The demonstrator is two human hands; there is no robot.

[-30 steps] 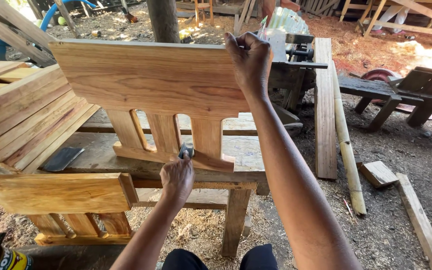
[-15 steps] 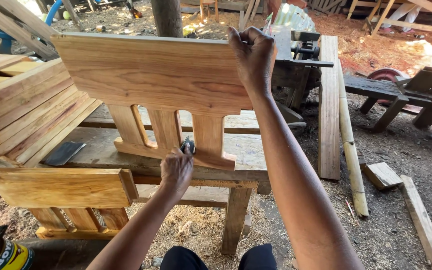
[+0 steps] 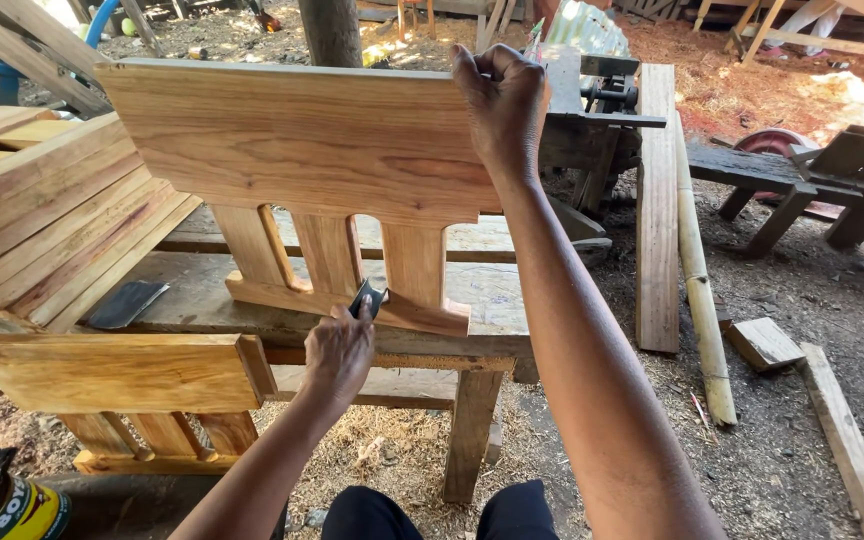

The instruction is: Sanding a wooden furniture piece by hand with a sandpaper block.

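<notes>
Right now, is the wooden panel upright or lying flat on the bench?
Upright. The wooden panel stands on its bottom rail on the workbench, right hand gripping its top corner.

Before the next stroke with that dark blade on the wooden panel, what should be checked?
1. Right hand grips the top corner of the wooden panel: ok.
2. Panel's bottom rail rests on the workbench: ok.
3. Left hand holds the dark blade against the rail, between two slats: ok.
4. Blade edge condition: cannot tell.
5. Second dark blade lies on the bench apart from both hands: ok.
</notes>
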